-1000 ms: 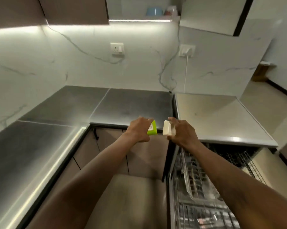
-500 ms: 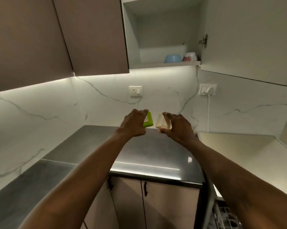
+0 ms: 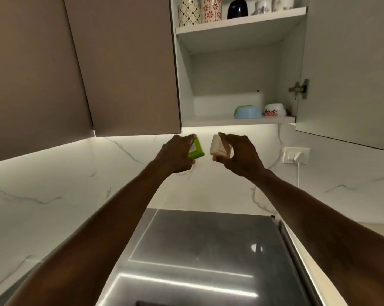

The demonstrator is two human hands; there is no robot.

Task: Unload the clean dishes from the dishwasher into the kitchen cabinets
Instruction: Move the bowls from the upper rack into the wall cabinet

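My left hand (image 3: 175,154) grips a small green container (image 3: 197,150), held up in front of me. Beside it my right hand (image 3: 239,154) grips a small cream-white container (image 3: 218,147). Both hands are raised just below the open upper cabinet's lower shelf (image 3: 208,121). On that shelf stand a blue bowl (image 3: 248,112) and a white flowered bowl (image 3: 274,110) at the right. The dishwasher is out of view.
The cabinet's door (image 3: 350,69) stands open to the right. Several patterned jars and cups (image 3: 210,9) fill the upper shelf. Shut brown cabinet doors (image 3: 124,62) hang to the left. A dark countertop (image 3: 197,250) lies below; a wall socket (image 3: 296,155) with a plug is at the right.
Both hands have risen with their containers from above the dishwasher up toward the open cabinet. My view has tilted upward, so the dishwasher rack has dropped out of sight.
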